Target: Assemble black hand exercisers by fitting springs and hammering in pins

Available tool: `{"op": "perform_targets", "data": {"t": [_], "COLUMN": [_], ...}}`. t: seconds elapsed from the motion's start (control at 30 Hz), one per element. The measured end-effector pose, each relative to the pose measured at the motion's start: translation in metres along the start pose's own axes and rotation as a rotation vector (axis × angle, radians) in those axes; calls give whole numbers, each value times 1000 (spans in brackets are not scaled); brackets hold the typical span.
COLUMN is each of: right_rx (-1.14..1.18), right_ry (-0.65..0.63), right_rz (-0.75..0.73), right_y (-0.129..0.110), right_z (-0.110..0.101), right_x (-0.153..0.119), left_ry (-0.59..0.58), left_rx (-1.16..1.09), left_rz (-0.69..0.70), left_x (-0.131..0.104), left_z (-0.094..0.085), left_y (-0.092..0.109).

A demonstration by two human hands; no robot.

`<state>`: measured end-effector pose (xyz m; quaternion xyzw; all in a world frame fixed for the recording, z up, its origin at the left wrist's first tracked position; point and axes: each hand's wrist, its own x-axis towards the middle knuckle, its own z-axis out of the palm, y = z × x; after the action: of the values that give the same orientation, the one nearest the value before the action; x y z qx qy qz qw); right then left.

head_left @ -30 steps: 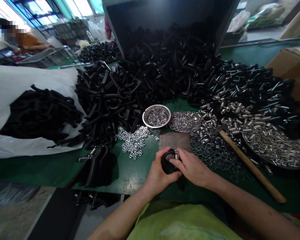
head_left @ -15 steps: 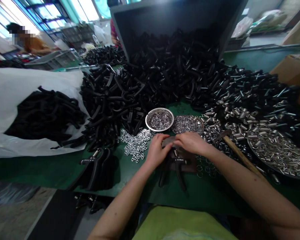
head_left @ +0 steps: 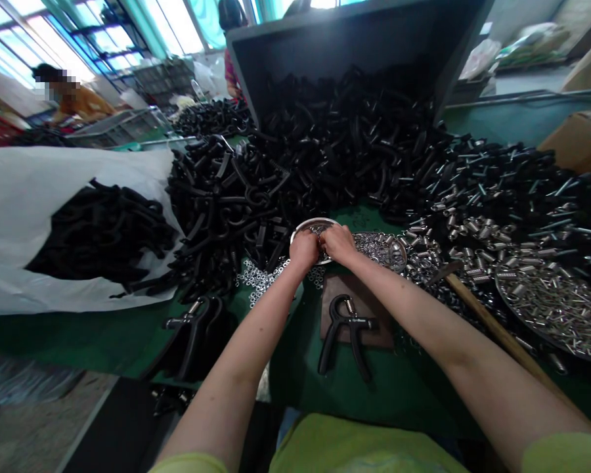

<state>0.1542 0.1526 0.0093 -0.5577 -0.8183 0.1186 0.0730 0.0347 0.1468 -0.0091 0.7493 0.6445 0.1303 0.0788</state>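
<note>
Both of my hands are at the round metal bowl (head_left: 295,231) of small metal parts. My left hand (head_left: 305,249) is closed over the bowl's left side, and my right hand (head_left: 337,243) pinches close beside it; whatever their fingertips hold is too small to make out. Nearer to me, a black hand grip with a spring (head_left: 345,323) lies legs toward me, partly on a brown flat block (head_left: 374,309). Small silver rings (head_left: 259,279) are scattered left of the block, partly behind my left forearm.
Black handles (head_left: 256,184) are heaped behind the bowl, below a tilted grey bin (head_left: 374,39). Assembled grips (head_left: 197,335) stand at left near a white sack (head_left: 79,164). A wooden-handled hammer (head_left: 487,322), springs and a pin tray (head_left: 561,309) lie right. Other people are behind.
Both hands have moved forward from the black hand grip to the metal bowl. The grip and the brown block are now uncovered, and the camera view has shifted slightly.
</note>
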Motion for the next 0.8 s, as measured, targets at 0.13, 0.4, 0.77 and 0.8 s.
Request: {"op": "perform_targets", "data": {"t": [0.13,0.4,0.77,0.8], "right_rx": [109,532,262,238], "right_ry": [44,-47,-128,-134], "right_rz": [26,-14,-64,-77], "right_y": [5,22,15,11], "right_z": [-7,-22,-2,-3], "right_x": [-5,-89,-131,-131], "left_ry": [51,12,-136,-128], "left_rx": [-74,-769,-634,-604], "left_rz": [-28,-81,50,55], "left_x": [-4,-69,-176,-175], "left_z": [-6,-20,-3,-2], "left_y": [-1,2,32,33]}}
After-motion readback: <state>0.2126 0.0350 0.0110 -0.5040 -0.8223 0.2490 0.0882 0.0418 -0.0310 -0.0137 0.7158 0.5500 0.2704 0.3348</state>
